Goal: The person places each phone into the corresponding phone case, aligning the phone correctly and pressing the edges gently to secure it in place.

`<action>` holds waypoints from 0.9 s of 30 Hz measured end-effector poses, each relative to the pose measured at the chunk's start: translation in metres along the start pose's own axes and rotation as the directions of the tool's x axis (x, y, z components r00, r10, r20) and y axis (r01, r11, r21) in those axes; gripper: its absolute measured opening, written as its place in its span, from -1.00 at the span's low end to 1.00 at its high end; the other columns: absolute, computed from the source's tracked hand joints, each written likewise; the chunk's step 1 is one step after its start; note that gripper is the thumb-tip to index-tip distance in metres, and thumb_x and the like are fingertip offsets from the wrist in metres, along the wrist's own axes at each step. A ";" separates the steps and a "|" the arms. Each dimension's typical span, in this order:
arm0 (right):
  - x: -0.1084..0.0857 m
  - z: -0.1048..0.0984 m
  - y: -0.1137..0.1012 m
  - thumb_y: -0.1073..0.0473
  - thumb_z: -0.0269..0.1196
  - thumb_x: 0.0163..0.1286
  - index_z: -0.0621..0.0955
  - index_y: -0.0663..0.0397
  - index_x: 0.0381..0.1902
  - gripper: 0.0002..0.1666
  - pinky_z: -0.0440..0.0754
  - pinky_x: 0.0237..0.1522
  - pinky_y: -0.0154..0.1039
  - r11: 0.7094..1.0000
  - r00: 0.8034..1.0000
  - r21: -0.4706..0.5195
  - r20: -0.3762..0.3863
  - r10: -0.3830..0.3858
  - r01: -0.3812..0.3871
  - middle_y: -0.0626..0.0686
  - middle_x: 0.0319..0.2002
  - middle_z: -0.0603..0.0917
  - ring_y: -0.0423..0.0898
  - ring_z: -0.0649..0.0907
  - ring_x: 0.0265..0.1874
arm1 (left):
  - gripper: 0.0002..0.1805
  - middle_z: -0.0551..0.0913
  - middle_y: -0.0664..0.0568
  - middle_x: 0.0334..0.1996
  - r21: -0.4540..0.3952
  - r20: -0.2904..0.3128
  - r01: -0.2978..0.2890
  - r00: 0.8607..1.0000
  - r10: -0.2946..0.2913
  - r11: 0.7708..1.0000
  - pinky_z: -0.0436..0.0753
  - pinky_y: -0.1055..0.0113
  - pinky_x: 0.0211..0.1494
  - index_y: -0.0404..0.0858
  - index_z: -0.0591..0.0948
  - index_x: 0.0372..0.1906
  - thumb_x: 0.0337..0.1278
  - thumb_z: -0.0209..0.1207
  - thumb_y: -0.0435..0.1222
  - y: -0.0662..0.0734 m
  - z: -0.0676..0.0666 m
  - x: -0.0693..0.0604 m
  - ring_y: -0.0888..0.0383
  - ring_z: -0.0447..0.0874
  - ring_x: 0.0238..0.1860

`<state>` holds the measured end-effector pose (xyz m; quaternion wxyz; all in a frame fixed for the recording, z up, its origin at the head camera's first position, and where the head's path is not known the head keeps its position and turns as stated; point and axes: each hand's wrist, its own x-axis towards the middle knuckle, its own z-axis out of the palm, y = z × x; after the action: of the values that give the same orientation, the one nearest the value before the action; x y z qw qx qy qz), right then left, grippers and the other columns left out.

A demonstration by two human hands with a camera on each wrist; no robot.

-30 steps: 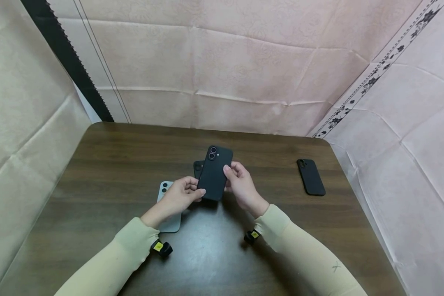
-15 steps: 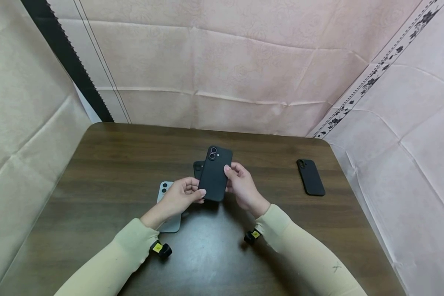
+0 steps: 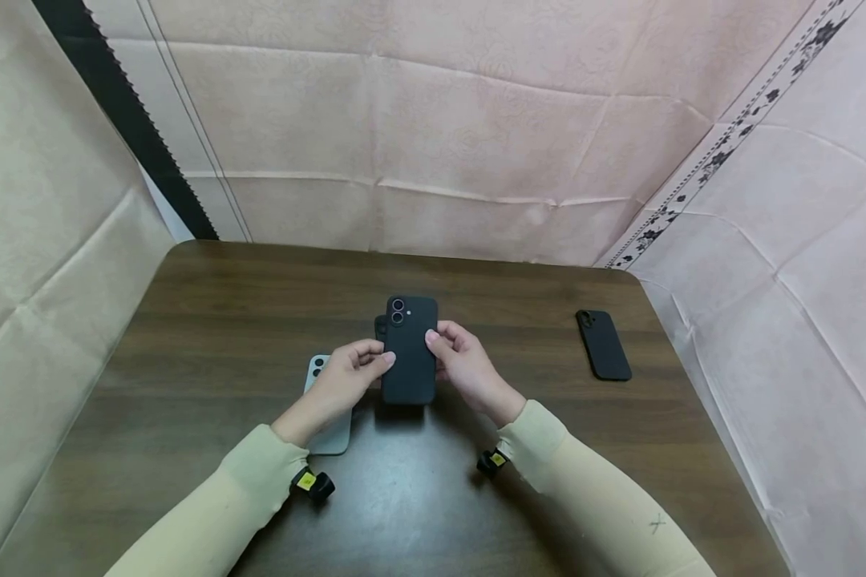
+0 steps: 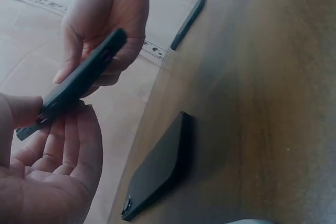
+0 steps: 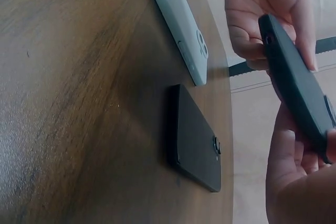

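Observation:
Both hands hold a black phone [image 3: 410, 353] above the table, its back with two camera lenses turned up toward the head camera. My left hand [image 3: 346, 377] pinches its left edge between thumb and fingers. On the opposite edge, the right hand [image 3: 469, 369] grips with the thumb on the back and fingers behind. Partly hidden beneath it in the head view, a second dark phone [image 5: 197, 140] lies on the table, plainer in the right wrist view. A pale blue phone [image 3: 332, 437] lies under my left wrist, partly covered by that hand.
Another black phone [image 3: 604, 344] lies at the right side of the brown wooden table [image 3: 209, 320]. Light cloth [image 3: 476, 144] hangs behind the table and along both sides. Each wrist wears a small black camera.
The held phone has shifted slightly left and toward the person, and turned from a tilt to nearly straight. Both hands keep their hold on it. The phones on the table stay put.

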<state>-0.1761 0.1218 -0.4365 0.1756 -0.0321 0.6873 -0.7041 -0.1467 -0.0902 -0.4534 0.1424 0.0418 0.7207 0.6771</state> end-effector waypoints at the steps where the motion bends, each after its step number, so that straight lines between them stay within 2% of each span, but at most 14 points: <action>1: 0.000 0.001 0.000 0.04 0.09 0.51 0.50 0.12 0.08 -0.66 0.68 -0.25 -0.01 1.000 1.000 -0.005 0.013 -0.003 0.003 0.16 -0.17 0.72 0.02 0.71 -0.35 | -0.68 0.68 -0.08 -0.15 0.009 -0.005 -0.006 1.000 0.006 1.000 0.66 0.15 -0.05 -0.28 0.56 0.01 0.34 0.16 -0.14 0.000 0.000 0.000 0.06 0.66 -0.11; 6: -0.002 0.001 0.000 0.07 0.09 0.50 0.50 0.14 0.07 -0.68 0.69 -0.23 -0.02 1.000 0.999 -0.021 0.050 -0.011 0.012 0.17 -0.18 0.72 0.05 0.73 -0.33 | -0.77 0.66 -0.06 -0.24 0.064 -0.010 -0.018 1.000 0.019 0.998 0.65 0.14 -0.09 -0.30 0.54 -0.11 0.38 0.12 -0.19 -0.001 0.001 -0.002 0.07 0.64 -0.21; 13: -0.002 0.000 -0.003 -0.01 0.17 0.44 0.51 0.14 0.07 -0.60 0.66 -0.14 0.04 0.999 0.995 -0.035 0.101 0.010 -0.007 0.16 -0.12 0.72 0.09 0.73 -0.26 | -0.73 0.67 -0.09 -0.24 0.014 -0.027 -0.053 0.998 0.053 0.999 0.63 0.12 -0.11 -0.37 0.54 -0.07 0.40 0.09 -0.21 -0.009 -0.003 -0.003 0.07 0.62 -0.26; 16: -0.002 0.001 -0.004 -0.01 0.22 0.40 0.50 0.17 0.05 -0.57 0.64 -0.09 0.04 0.999 0.991 -0.027 0.127 0.030 -0.027 0.17 -0.10 0.71 0.09 0.73 -0.23 | -0.73 0.66 -0.08 -0.29 0.016 -0.061 -0.057 0.996 0.058 0.998 0.61 0.12 -0.12 -0.37 0.54 -0.09 0.40 0.09 -0.20 -0.007 -0.004 -0.003 0.07 0.58 -0.29; 20: -0.004 0.001 -0.004 0.09 0.29 0.36 0.50 0.21 0.03 -0.59 0.64 -0.07 0.03 0.999 0.983 -0.036 0.181 0.038 -0.032 0.21 -0.12 0.68 0.08 0.72 -0.20 | -0.73 0.63 -0.06 -0.39 0.017 -0.135 -0.064 0.989 0.065 0.998 0.60 0.06 -0.11 -0.35 0.54 -0.13 0.39 0.11 -0.18 -0.004 -0.006 -0.002 0.05 0.54 -0.34; 23: -0.004 0.002 -0.001 0.20 0.32 0.32 0.48 0.24 0.06 -0.58 0.61 -0.04 0.05 0.999 0.971 -0.035 0.237 0.039 -0.032 0.23 -0.10 0.66 0.07 0.70 -0.16 | -0.71 0.67 -0.08 -0.32 -0.026 -0.163 -0.048 0.986 0.043 0.999 0.62 0.09 -0.07 -0.35 0.54 -0.10 0.40 0.10 -0.17 -0.002 -0.008 0.000 0.06 0.60 -0.31; 27: -0.005 0.003 -0.001 0.27 0.34 0.28 0.45 0.24 0.10 -0.53 0.52 0.03 0.16 0.999 0.953 -0.014 0.299 0.045 -0.043 0.27 -0.05 0.64 0.13 0.69 -0.12 | -0.67 0.69 -0.17 -0.15 -0.136 -0.155 -0.017 0.988 -0.004 0.991 0.64 0.23 -0.06 -0.41 0.51 -0.02 0.44 0.04 -0.18 -0.002 -0.010 0.002 0.08 0.68 -0.22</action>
<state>-0.1704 0.1204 -0.4348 0.2933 -0.1235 0.6559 -0.6845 -0.1506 -0.0998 -0.4550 0.0865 -0.0184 0.6812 0.7268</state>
